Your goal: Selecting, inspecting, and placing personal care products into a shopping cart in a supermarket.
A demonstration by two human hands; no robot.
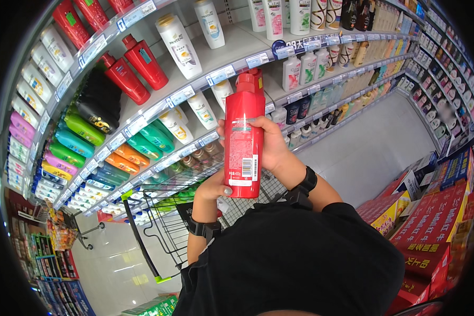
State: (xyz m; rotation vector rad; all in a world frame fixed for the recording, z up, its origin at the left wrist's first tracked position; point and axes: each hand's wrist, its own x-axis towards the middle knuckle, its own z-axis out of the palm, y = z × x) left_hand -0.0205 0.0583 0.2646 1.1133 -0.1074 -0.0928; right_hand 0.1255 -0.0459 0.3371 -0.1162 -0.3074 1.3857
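Note:
A red plastic pump bottle point(243, 154) is held upright before me, its printed back label and barcode facing the camera. My left hand point(213, 187) grips it low on the left side, thumb near the base. Around its upper right side wraps my right hand point(270, 138), with the thumb across the label. Behind its pump, part of another red bottle point(257, 81) shows. Two more red pump bottles point(145, 61) lean in view on the shelf to the left, beside a tall white Pantene bottle point(178, 45).
Shelves point(237, 43) of shampoo bottles curve around the front and left. A wire shopping cart point(162, 225) stands below my hands, between me and the shelves. Stacked red cartons point(430, 213) are at the right. A wheeled rack point(61, 229) stands far left on the tiled floor.

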